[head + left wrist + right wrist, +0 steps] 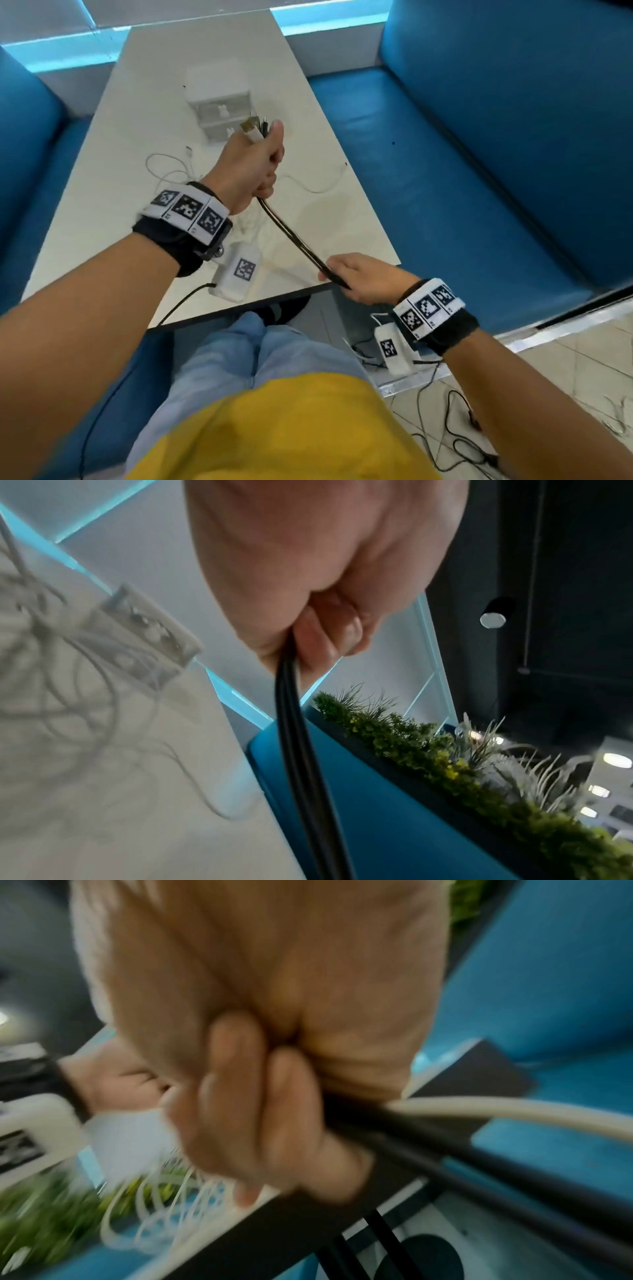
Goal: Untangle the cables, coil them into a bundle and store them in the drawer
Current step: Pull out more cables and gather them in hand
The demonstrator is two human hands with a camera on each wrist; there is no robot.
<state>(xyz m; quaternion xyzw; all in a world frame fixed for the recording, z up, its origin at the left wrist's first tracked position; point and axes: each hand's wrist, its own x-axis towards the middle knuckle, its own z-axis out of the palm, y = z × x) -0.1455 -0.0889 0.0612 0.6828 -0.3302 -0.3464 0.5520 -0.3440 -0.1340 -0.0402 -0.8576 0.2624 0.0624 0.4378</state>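
The left hand (253, 164) is raised in the upper middle of the head view, fingers curled tight round a bunch of cables (294, 236) just below their plugs (255, 127); a white USB plug and several dark connectors stick up out of the fist. From the bottom of that fist the black cables run taut, down and to the right, to the right hand (359, 277) at the table's near edge, in the lower middle of the frame. That hand's fingers are wrapped round the same strands. In the right wrist view, blurred, a thicker white cable (514, 1112) leaves the fist beside the black ones.

More thin white cables (171, 171) lie loose on the white table (102, 212), left of centre. The small white drawer unit (219, 102) stands further up the table, both drawers pushed in. Blue benches (479, 171) flank the table on both sides.
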